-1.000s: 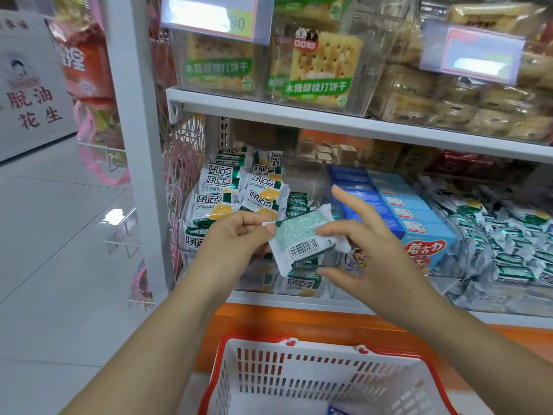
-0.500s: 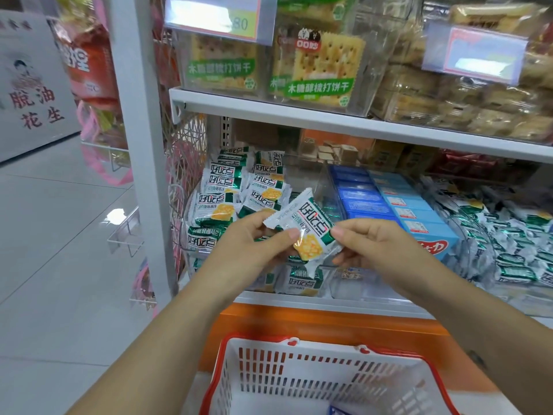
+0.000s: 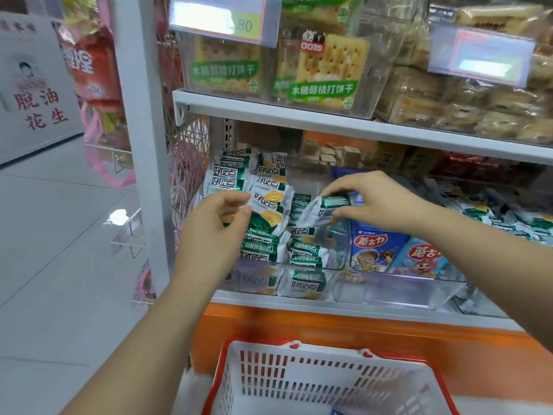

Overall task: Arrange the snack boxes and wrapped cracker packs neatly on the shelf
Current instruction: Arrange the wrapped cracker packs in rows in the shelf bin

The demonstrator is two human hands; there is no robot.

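Note:
Green-and-white wrapped cracker packs [image 3: 305, 280] fill a clear bin [image 3: 339, 266] at the left end of the lower shelf. My left hand [image 3: 214, 226] pinches the left corner of one pack [image 3: 269, 202] lying face up on top of the left pile. My right hand [image 3: 377, 202] pinches a second cracker pack [image 3: 324, 209], tilted, just above the bin's right row. Blue snack boxes [image 3: 378, 250] stand in a row right of the bin, partly hidden behind my right wrist.
A red-and-white basket [image 3: 299, 378] sits below the shelf in front of me. More wrapped packs [image 3: 508, 218] lie at the right. The upper shelf [image 3: 299, 113] carries clear bins of soda crackers [image 3: 326, 70]. A white post [image 3: 140, 145] bounds the left side.
Both hands held one pack in front of the shelf and turned it face up. Now they have moved apart over the bin, each pinching its own pack.

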